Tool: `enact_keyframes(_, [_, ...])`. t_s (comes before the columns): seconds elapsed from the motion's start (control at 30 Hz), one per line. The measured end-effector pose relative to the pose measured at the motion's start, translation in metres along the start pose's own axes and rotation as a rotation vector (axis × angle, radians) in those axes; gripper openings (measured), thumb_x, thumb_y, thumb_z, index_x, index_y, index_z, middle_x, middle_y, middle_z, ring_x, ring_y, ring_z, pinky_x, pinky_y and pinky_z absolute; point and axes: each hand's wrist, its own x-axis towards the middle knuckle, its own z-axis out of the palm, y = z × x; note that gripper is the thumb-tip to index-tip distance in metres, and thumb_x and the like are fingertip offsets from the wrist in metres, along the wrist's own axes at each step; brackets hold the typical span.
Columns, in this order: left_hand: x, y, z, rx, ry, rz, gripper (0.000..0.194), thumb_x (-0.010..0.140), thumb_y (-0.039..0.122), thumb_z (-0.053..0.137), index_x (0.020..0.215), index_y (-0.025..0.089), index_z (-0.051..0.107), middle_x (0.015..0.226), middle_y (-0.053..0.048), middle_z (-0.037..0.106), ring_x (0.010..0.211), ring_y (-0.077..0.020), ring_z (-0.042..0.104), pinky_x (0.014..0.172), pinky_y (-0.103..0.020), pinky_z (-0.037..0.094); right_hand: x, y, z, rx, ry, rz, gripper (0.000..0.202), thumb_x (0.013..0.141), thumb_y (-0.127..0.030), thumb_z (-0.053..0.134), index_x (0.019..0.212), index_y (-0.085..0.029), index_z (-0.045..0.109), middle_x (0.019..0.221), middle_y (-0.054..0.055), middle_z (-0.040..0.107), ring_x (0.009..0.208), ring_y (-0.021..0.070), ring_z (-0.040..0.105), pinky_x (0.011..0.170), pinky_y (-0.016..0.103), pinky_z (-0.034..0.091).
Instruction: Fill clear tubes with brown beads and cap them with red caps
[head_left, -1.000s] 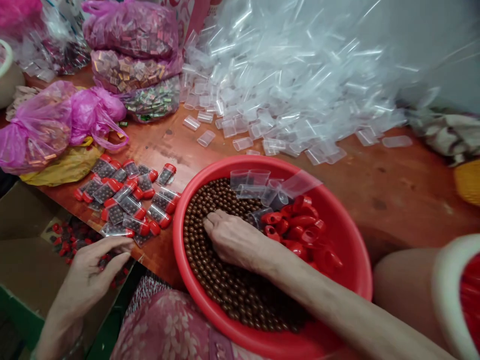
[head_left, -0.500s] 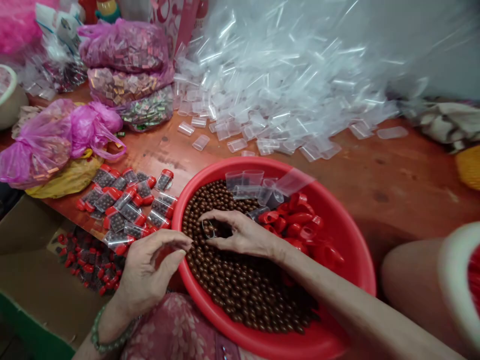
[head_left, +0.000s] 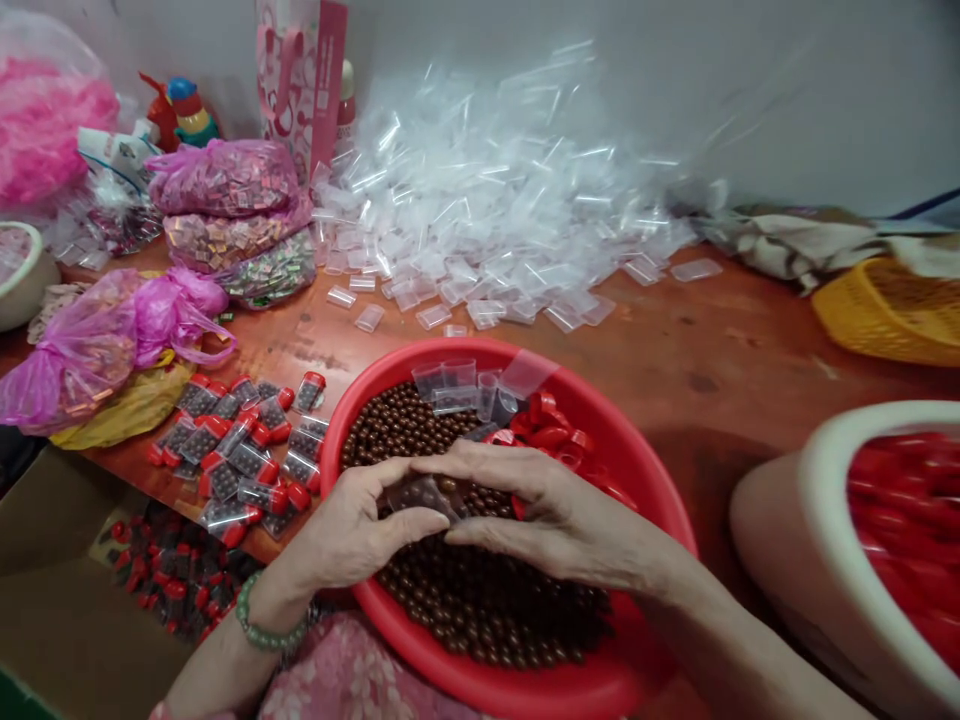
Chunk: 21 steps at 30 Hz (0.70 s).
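Small clear plastic tube (head_left: 421, 494), see-through, flattened shape, packed with brown beads so it reads dark. Lies tilted between both hands, above the beads in the basin. Whether it has a cap: cannot tell, fingers cover the ends.

Left hand (head_left: 352, 530) pinches the tube's near end, thumb below, fingers curled over the top. Green bead bracelet (head_left: 264, 632) on that wrist. Right hand (head_left: 547, 510) grips the far end, index finger stretched across toward the left hand, thumb under. Fingertips of the two hands touch.

Below both hands: red basin (head_left: 570, 690), filled with loose brown beads (head_left: 480, 600). Just beyond the right hand, red caps (head_left: 551, 435) heaped inside the basin; beyond those, a few empty clear tubes (head_left: 457, 385) against the far rim.

Left of the left hand, on the wooden table (head_left: 697, 350): filled tubes with red caps (head_left: 240, 445) in a loose cluster. More of the same in a cardboard box (head_left: 67, 620) below the table edge.

Well beyond the hands: big pile of empty tubes (head_left: 495, 220). Far left: pink bags (head_left: 112, 335).
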Motion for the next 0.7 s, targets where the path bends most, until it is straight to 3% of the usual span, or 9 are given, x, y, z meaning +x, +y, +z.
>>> enact_keyframes(0.13, [0.006,-0.003,0.001,-0.115,-0.023,-0.088,0.032,0.078,0.037,0.07,0.097,0.011,0.07,0.086,-0.004,0.067,0.079,-0.0141,0.059,0.078,-0.025,0.045,-0.01,0.001,0.002,-0.039,0.118,-0.016,0.038,0.088,-0.022,0.062,0.126,-0.022,0.057,0.108,0.007,0.071,0.095,0.0166,0.067,0.083,0.027,0.053])
enact_keyframes(0.3, [0.013,-0.003,0.002,-0.21,0.04,-0.088,0.043,0.07,0.049,0.075,0.091,0.011,0.071,0.072,-0.002,0.062,0.064,-0.0106,0.054,0.065,-0.022,0.045,-0.012,-0.001,0.009,-0.106,0.28,-0.08,0.023,0.089,-0.022,0.06,0.112,-0.022,0.063,0.088,0.004,0.073,0.077,0.0151,0.069,0.069,0.024,0.055])
enact_keyframes(0.53, [0.018,-0.002,-0.001,-0.262,0.096,-0.066,0.032,0.069,0.037,0.079,0.087,0.013,0.068,0.08,-0.002,0.066,0.073,-0.0116,0.059,0.073,-0.023,0.046,-0.013,-0.001,0.015,-0.131,0.434,-0.136,0.014,0.084,-0.013,0.066,0.094,-0.022,0.063,0.08,0.002,0.07,0.074,0.0139,0.068,0.069,0.023,0.055])
enact_keyframes(0.7, [0.018,-0.003,-0.001,-0.194,0.071,-0.096,0.027,0.073,0.03,0.076,0.091,0.014,0.064,0.09,-0.004,0.067,0.083,-0.0138,0.061,0.08,-0.026,0.046,-0.016,0.001,0.009,-0.107,0.459,-0.095,0.009,0.082,-0.022,0.069,0.084,-0.023,0.061,0.082,0.003,0.07,0.075,0.0151,0.067,0.069,0.025,0.055])
